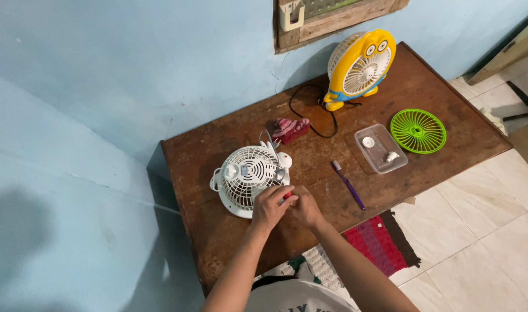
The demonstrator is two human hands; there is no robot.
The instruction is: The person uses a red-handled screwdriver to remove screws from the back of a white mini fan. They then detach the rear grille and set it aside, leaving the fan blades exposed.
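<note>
A small white fan (246, 174) lies face down on the brown wooden table (443, 81), its grille back turned up. Both my hands meet at its near right edge. My left hand (269, 207) and my right hand (303, 206) are closed together around a small red-handled tool (287, 196), whose thin shaft reaches up toward the fan's rim. Most of the tool is hidden by my fingers.
A purple toothbrush (348, 184) lies right of my hands. Farther right sit a clear plastic tray (380, 148) with small white parts and a green fan grille (417, 130). A yellow fan (360, 65) and a red cloth (289, 129) stand near the wall. Tiled floor lies right.
</note>
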